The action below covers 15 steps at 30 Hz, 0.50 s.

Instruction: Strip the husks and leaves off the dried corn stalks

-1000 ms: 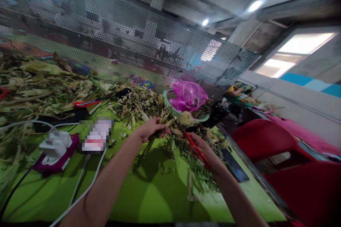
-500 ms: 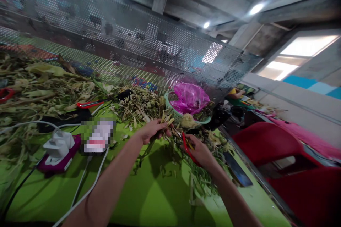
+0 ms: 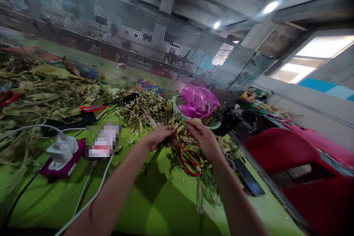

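Observation:
In the middle of the head view my left hand (image 3: 161,137) is closed around a small bundle of dried, yellowish-green leaf strips (image 3: 177,128). My right hand (image 3: 203,136) is just right of it, fingers stretched forward, partly covering a pale, fuzzy round clump (image 3: 197,121) at the basket's near rim. Whether the fingertips touch the clump is hard to make out. Below the right hand, scissors (image 3: 190,160) with red and yellow loop handles lie on the plant scraps; their blades are mostly hidden. Green stems and leaves (image 3: 207,188) are scattered beneath the right wrist.
Behind my hands stands a pale green basket (image 3: 214,126) with a magenta plastic bag (image 3: 200,101). Dried leaves (image 3: 41,92) cover the left side. A phone (image 3: 103,142), a purple power block (image 3: 62,166) and cables lie left; a dark phone-like slab (image 3: 249,177) lies right, near red chairs (image 3: 282,151).
My right hand has let go of the scissors, which now lie on the scraps, and has moved up towards the pale clump. My left hand still holds the leaf bundle.

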Tool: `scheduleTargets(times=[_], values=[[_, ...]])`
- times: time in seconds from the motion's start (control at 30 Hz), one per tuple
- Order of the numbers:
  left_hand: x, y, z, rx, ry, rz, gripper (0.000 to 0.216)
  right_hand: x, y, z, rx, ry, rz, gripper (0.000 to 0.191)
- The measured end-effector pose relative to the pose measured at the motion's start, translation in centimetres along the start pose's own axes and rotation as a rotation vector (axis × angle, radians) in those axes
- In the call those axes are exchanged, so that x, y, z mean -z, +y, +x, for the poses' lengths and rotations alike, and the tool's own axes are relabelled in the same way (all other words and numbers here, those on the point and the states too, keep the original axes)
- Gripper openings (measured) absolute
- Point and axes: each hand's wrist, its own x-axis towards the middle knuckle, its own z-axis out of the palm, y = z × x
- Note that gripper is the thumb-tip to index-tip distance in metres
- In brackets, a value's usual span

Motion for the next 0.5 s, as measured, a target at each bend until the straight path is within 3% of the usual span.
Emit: scheduleTargets(times=[0.23, 0.5], values=[[0.2, -0.3, 0.2, -0.003, -0.054, 0.008, 0.038, -3.3, 0.3, 1.8, -0.027, 0.069, 0.254, 0.019], [-0.5, -0.2, 0.0, 0.027, -0.041, 0.100, 0.046, -3.4, 2.2, 1.4, -0.139, -0.038, 0.470, 0.025]])
